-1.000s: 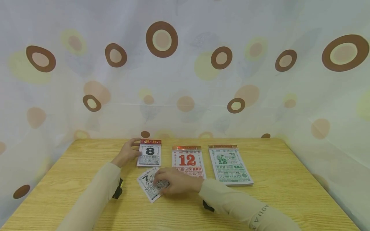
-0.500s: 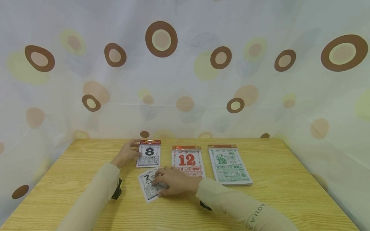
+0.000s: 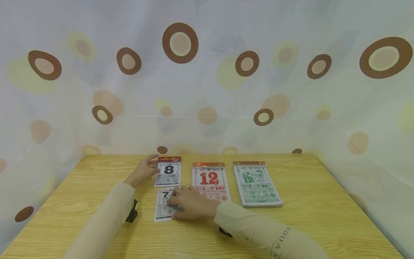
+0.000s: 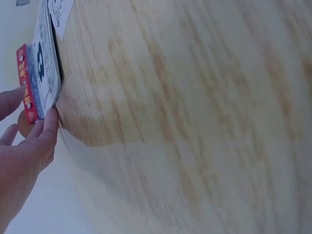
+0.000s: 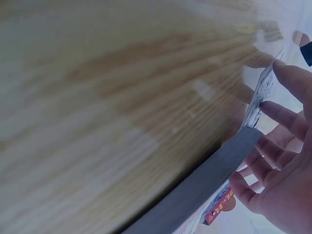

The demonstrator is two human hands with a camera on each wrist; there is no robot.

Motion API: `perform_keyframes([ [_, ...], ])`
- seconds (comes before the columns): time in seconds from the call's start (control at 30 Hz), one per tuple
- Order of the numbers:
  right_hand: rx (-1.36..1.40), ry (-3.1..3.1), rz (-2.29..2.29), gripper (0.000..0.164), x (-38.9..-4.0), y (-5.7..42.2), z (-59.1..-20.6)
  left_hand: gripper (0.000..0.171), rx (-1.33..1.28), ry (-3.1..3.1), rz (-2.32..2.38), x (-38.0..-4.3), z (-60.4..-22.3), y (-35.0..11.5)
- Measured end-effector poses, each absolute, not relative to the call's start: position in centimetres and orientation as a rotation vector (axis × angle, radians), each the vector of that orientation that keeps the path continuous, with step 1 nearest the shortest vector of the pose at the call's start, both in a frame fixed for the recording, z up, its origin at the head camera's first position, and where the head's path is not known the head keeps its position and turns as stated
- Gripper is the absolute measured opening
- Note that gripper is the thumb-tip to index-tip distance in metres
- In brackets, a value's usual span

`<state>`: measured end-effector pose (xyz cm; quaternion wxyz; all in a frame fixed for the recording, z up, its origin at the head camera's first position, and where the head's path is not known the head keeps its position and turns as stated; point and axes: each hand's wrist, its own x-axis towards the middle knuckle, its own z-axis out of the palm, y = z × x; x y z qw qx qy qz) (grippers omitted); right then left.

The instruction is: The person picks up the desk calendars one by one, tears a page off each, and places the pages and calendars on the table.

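My left hand [image 3: 143, 172] touches the left edge of a small tear-off calendar [image 3: 168, 169] with a red header and a black 8. In the left wrist view its fingertips meet the calendar's [image 4: 45, 68] side, thumb near the red header. Just below that calendar lies a loose calendar sheet [image 3: 162, 210] with a black 7, nearly straight. My right hand [image 3: 191, 203] rests on the sheet's right part with spread fingers, hiding some of it. In the right wrist view, the index fingertip presses on the sheet [image 5: 262, 97] and the thumb is at its edge.
A larger tear-off calendar with a red 12 [image 3: 209, 178] lies beside the right hand, its lower part overlapped by the fingers. Farther right lies a thick calendar with a green 12 [image 3: 257, 187]. A patterned curtain [image 3: 207, 90] hangs behind the wooden table [image 3: 317, 216].
The loose sheet has turned from a tilt to nearly straight under my right hand, which has shifted slightly left. My left hand stays at the calendar with the 8.
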<state>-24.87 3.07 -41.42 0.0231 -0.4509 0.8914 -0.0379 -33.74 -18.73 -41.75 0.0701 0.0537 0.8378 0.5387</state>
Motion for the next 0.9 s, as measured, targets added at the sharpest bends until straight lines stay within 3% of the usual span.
perform_keyframes([
  [0.3,-1.32,2.783,-0.259,0.038,-25.2,3.4,-41.4,0.063,0.12,2.548,1.57,-33.4,-41.1,-18.7],
  [0.9,-1.196,2.888,-0.594,0.034,-27.6,8.3,-39.6,0.056,0.318,2.571,1.572,-33.1,-40.5,-18.1],
])
